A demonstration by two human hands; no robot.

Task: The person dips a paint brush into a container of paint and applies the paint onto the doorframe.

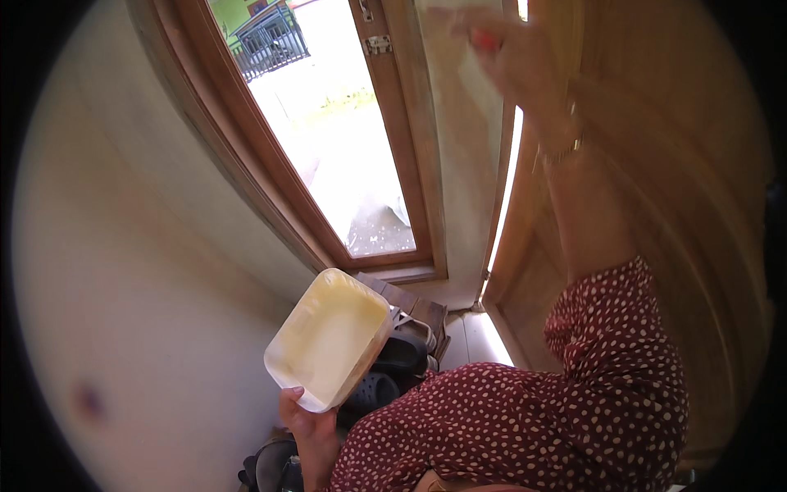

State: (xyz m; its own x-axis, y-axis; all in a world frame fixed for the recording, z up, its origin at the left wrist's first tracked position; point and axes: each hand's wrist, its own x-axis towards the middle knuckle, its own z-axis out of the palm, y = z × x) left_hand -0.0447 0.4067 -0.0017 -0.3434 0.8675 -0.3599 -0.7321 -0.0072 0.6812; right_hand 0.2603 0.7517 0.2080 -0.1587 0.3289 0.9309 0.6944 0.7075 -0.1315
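Note:
My left hand (310, 422) grips a white rectangular plastic tub (288, 348) by its near corner, thumb over the rim. The tub is tilted and pale cream inside; whether that is its contents or its own wall, I cannot tell. High up at the right, my right hand (516, 70) is raised in front of the narrow wall strip (451, 107) between window and door. Its fingers are closed around a small red thing (485, 38), too blurred to name. A bracelet or watch circles that wrist.
A brown wooden window frame (402, 156) opens onto a bright yard. To the right stands a wooden door (656, 205), with light through a gap at its edge. Dark shoes (402, 353) lie on a wooden rack (426, 312) beneath the tub. A pale wall (147, 246) fills the left.

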